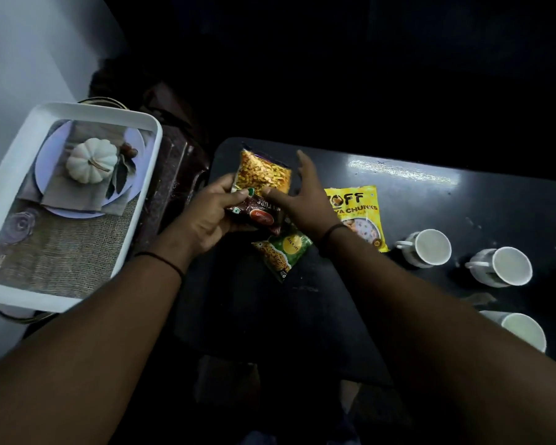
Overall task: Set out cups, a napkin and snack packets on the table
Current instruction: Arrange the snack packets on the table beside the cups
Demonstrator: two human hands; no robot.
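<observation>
Both hands met over the near left end of the dark glossy table [430, 200], where a maroon-and-clear snack packet of yellow mixture [264, 181] was held between them. The left hand [211, 216] gripped the packet's left edge, thumb on its front and fingers curled behind it, while the right hand [305, 197] pinched its lower right part with the thumb, the other fingers spread loose and pointing away above the packet's right edge. That packet showed a clear upper window full of golden bits and a dark red printed lower half, and whether it rested on the table or was lifted just off it could not be told. Just below the hands a green snack packet with a yellow circle [284, 252] lay flat, partly tucked under the right wrist. Beside the right hand lay a bright yellow soya chunks packet [360, 213], flat on the table. Three white ceramic cups stood well to the right: one [429, 247] near the yellow packet, another [504, 266] beyond it, the third [523, 329] nearer the table's front edge. A white rectangular tray with a printed pumpkin picture [77, 107] sat off to the left
</observation>
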